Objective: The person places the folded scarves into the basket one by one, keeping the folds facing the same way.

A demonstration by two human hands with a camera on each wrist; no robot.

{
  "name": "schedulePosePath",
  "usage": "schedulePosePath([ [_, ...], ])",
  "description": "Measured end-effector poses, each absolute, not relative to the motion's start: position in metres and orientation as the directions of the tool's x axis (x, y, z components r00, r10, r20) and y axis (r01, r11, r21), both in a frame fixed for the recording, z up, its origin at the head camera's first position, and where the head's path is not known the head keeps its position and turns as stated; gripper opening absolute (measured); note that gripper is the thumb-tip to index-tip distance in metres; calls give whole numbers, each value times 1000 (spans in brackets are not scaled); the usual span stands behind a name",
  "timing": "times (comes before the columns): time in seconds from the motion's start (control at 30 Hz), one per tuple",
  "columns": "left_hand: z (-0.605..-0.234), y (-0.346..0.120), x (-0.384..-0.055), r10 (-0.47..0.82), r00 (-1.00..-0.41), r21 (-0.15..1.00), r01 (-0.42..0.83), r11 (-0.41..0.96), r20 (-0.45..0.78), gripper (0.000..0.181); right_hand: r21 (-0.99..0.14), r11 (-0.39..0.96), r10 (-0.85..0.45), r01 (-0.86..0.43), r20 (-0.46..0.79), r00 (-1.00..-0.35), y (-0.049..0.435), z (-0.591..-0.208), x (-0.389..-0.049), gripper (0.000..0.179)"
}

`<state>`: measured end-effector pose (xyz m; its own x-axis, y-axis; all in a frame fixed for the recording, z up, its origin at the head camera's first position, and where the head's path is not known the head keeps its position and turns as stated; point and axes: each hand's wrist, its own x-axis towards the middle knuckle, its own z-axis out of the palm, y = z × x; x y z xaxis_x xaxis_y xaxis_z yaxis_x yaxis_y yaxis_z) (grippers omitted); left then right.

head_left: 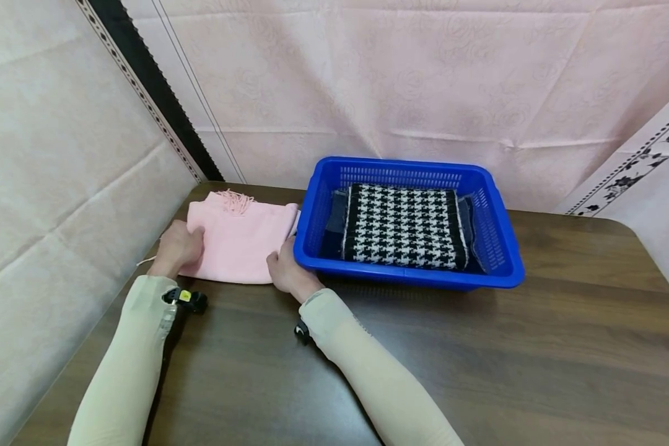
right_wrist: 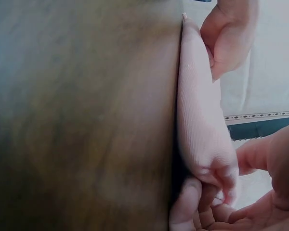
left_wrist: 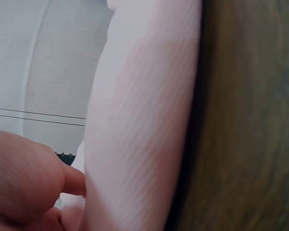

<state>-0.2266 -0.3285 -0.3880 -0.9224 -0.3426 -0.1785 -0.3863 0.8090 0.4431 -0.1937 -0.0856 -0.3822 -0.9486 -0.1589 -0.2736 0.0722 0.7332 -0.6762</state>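
Note:
A folded pink scarf (head_left: 242,244) with a fringe at its far edge lies on the table, left of a blue basket. At its left side my left hand (head_left: 179,246) grips the edge, thumb on top. My right hand (head_left: 291,270) holds the right edge near the front corner, close beside the basket. In the right wrist view, the right thumb (right_wrist: 253,156) is on the upper face of the scarf (right_wrist: 202,110) and the other fingers (right_wrist: 185,204) curl at its underside. The left wrist view shows the left thumb (left_wrist: 73,182) against the cloth; its other fingers are mostly hidden.
The blue plastic basket (head_left: 407,274) holds a folded black-and-white houndstooth cloth (head_left: 404,226) on top of dark denim (head_left: 334,229). Pink patterned cloth (head_left: 368,74) hangs behind the brown wooden table (head_left: 568,334), and a pale cloth (head_left: 61,186) hangs along the left.

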Motion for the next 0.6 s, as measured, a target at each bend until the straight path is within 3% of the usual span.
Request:
schedulePosePath([
  [0.13, -387, -330, -225, -321, -933, 464, -360, 810, -164, 52, -685, 723, -144, 91, -277, -950, -86, -381, -192, 63],
  [0.4, -386, -329, -225, -306, -933, 491, -359, 794, -188, 67, -710, 703, -141, 52, -210, -968, -89, -381, -191, 53],
  [0.6, -383, -326, -225, -319, -924, 504, -382, 775, -209, 69, -763, 645, -132, 28, -148, -980, -91, -383, -188, 46],
])
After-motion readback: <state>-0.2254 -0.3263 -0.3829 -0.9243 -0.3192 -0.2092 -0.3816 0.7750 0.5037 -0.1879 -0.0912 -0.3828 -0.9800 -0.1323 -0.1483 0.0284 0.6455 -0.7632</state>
